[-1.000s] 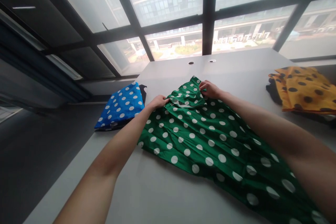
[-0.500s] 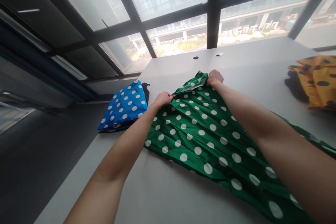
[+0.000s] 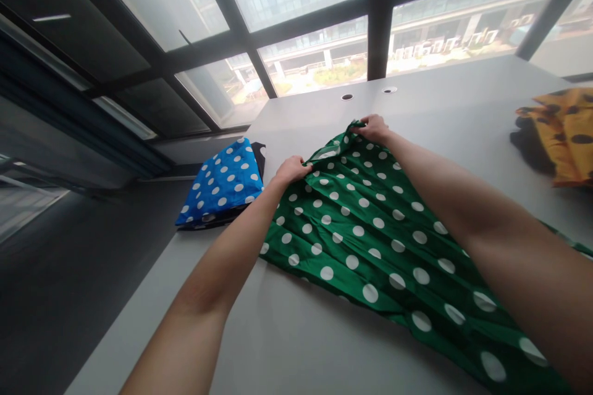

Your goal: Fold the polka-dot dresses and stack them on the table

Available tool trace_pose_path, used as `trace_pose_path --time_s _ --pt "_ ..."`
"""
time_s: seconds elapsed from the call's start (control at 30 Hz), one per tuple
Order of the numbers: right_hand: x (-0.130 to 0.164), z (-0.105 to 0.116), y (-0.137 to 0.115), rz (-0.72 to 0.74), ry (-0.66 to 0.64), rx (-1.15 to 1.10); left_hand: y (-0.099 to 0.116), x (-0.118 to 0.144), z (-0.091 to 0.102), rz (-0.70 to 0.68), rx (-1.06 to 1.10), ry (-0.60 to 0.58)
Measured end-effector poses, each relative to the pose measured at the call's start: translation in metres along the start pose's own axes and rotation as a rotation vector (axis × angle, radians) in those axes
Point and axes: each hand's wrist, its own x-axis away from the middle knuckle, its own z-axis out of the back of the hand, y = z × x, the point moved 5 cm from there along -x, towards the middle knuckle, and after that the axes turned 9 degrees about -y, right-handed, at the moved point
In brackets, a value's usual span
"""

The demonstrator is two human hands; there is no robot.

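Since half a second ago both hands have eased a little along the far edge of the green polka-dot garment (image 3: 370,228), and the folded-over flap seen a second ago now lies nearly flat, leaving only a small puckered ridge between the hands. In the head view, the left hand (image 3: 291,170) is curled into a loose fist, pinching the near-left corner of that far edge – knuckles up, thumb tucked against the cloth. The right hand (image 3: 373,126) grips the farther corner of the same edge, fingers bent over a bunched bit of fabric that stands up slightly from the surface. The garment is thin, finely pleated cloth, deep green with evenly spaced white dots; it lies spread on the grey table (image 3: 296,345), fanning wider toward the camera, its pleats running as soft parallel ridges from the held edge downward, partly hidden under the right forearm. The table top is smooth and matte, with two small round holes (image 3: 368,94) near its far edge. To the left, well apart from the green cloth, sits a folded blue polka-dot garment (image 3: 222,182) over something dark – a neat, flat wedge. At the right edge lies a crumpled yellow cloth with black dots (image 3: 567,133), beside a dark piece. Beyond the table stand tall windows (image 3: 324,24) with dark metal frames.
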Motion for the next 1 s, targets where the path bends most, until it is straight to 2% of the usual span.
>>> trace_pose_path --time_s 0.07,0.13,0.2,0.23,0.3,0.4,0.5,0.6,0.67,0.73,0.87,0.93,1.0 --pt "-0.002 0.002 0.0 -0.096 0.018 -0.021 -0.001 0.003 0.001 0.024 0.004 0.038" --pt "0.0 0.002 -0.004 -0.155 0.048 -0.025 0.007 0.014 0.005 0.026 -0.032 0.201" --pt "0.012 -0.001 -0.012 -0.153 0.061 -0.01 0.029 0.032 0.005 -0.076 -0.094 0.388" --pt "0.022 -0.004 -0.017 -0.124 0.057 0.005 0.045 0.043 0.001 -0.172 -0.126 0.433" --pt "0.053 -0.009 -0.029 -0.025 0.032 0.052 0.08 0.062 -0.019 -0.408 -0.172 0.387" --pt "0.131 -0.016 -0.041 0.175 -0.009 0.192 0.123 0.086 -0.058 -0.687 -0.206 0.182" --pt "0.23 -0.014 -0.034 0.283 -0.027 0.286 0.137 0.092 -0.087 -0.73 -0.222 0.029" --pt "0.323 0.003 0.001 0.274 -0.04 0.265 0.13 0.084 -0.094 -0.666 -0.222 0.007" --pt "0.369 0.025 0.042 0.191 -0.035 0.253 0.121 0.077 -0.092 -0.621 -0.213 0.02" --pt "0.404 0.056 0.092 0.036 -0.005 0.261 0.113 0.07 -0.088 -0.569 -0.214 0.029" --pt "0.448 0.123 0.187 -0.288 0.076 0.321 0.106 0.06 -0.08 -0.508 -0.253 0.036" --pt "0.459 0.145 0.215 -0.37 0.076 0.327 0.113 0.055 -0.072 -0.496 -0.288 0.046" --pt "0.463 0.156 0.228 -0.379 0.038 0.291 0.133 0.051 -0.062 -0.496 -0.307 0.085"
